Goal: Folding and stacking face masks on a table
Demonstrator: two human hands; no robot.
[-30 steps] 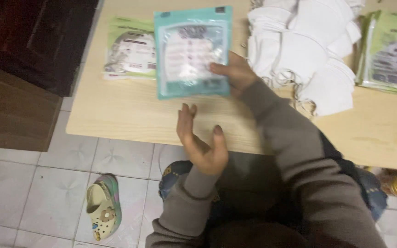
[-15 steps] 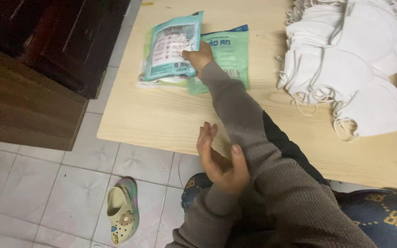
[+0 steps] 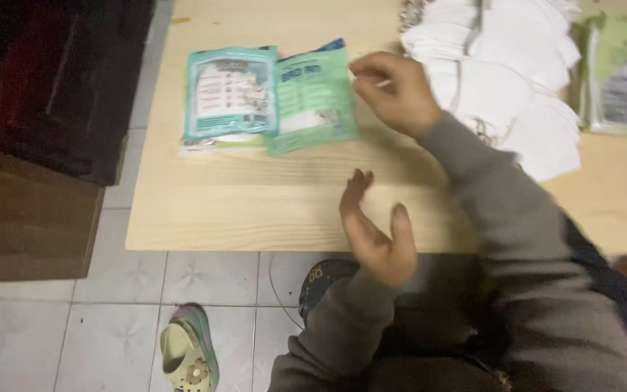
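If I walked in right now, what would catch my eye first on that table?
Probably the big heap of white masks at the far right of the pale wooden table. Next, the teal packets overlapping at far left. Between them hovers the right hand, its grip empty, while the left hand is open at the near edge.

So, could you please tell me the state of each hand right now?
Left hand: open, holding nothing, at the table edge.
Right hand: loosely curled, apparently empty.

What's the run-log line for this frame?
left hand: open, empty, at table edge | right hand: empty, between teal packets and white masks
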